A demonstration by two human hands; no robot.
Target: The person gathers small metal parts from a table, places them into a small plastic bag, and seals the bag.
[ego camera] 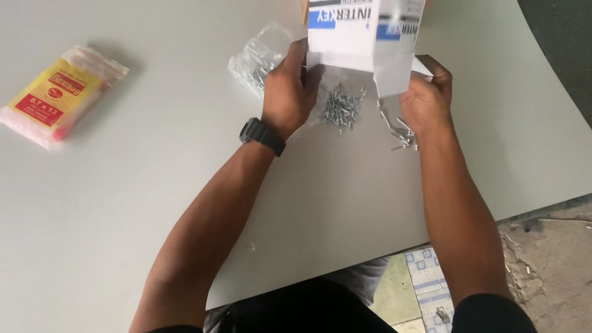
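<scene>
I see the left hand (287, 92) and the right hand (424, 98) each pinching one side of a white and blue carton (364, 37), tipped above a pile of small screws (340, 108) on the grey worktop (154, 203), near a clear bag (259, 57).

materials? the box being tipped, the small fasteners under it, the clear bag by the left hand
Box: thin white-and-blue printed cardboard, by its creased flaps. Fasteners: likely bare metal, grey with shiny glints; exact type too small to tell. Clear bag: thin transparent plastic film, crinkled and glossy, more small pieces inside.
</scene>
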